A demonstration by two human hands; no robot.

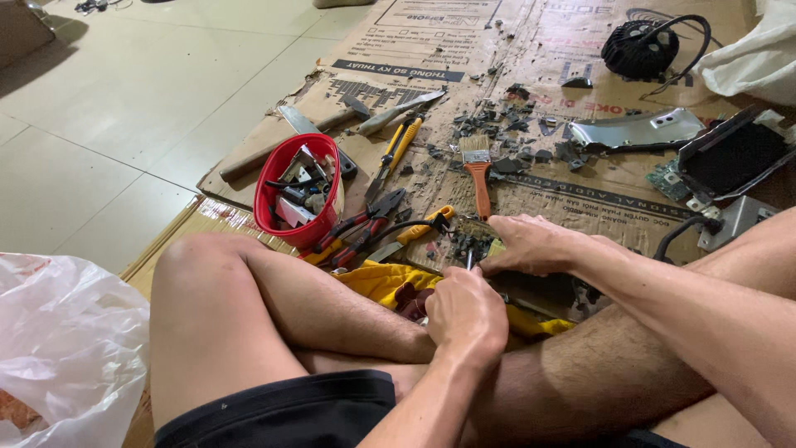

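Seated on the floor, I pin the small circuit board [473, 236] just below the orange-handled brush [478, 170] with my right hand [531, 245], fingers closed on it, while my left hand [466, 311] grips a thin tool [469, 260], best kept steady and upright.

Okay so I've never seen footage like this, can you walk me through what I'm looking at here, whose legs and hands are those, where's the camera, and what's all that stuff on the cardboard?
There is no machine here. The single picture comes from a camera on a person's head, looking down, so the bare crossed legs and both hands are the wearer's own. The person sits on flattened cardboard on a tiled floor. The left hand is closed around a thin tool whose tip points up. The right hand presses on a small dark part that is mostly hidden. A yellow cloth lies under them. Around them lie a red bowl of bits, red-handled pliers, an orange-handled brush, dark broken fragments and a round black finned part.
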